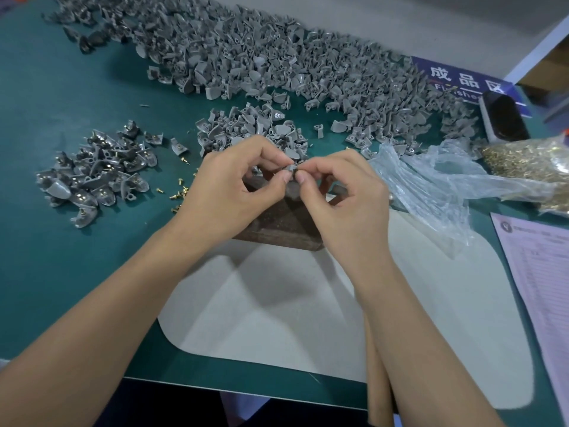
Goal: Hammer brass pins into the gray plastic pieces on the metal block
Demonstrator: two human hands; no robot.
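My left hand (237, 183) pinches a small gray plastic piece (290, 167) between thumb and fingertips, just above the dark metal block (277, 223). My right hand (345, 192) meets it from the right, its thumb and forefinger pinched against the piece; whatever they hold is too small to make out. Loose brass pins (180, 192) lie on the green mat left of the block. No hammer is in sight.
A huge heap of gray pieces (277, 63) fills the back of the table, with a smaller heap (246, 127) behind my hands. Pieces with pins fitted (95, 167) lie at left. A clear bag of brass pins (523, 167) sits at right, beside a paper form (538, 272). A white sheet (308, 303) lies in front.
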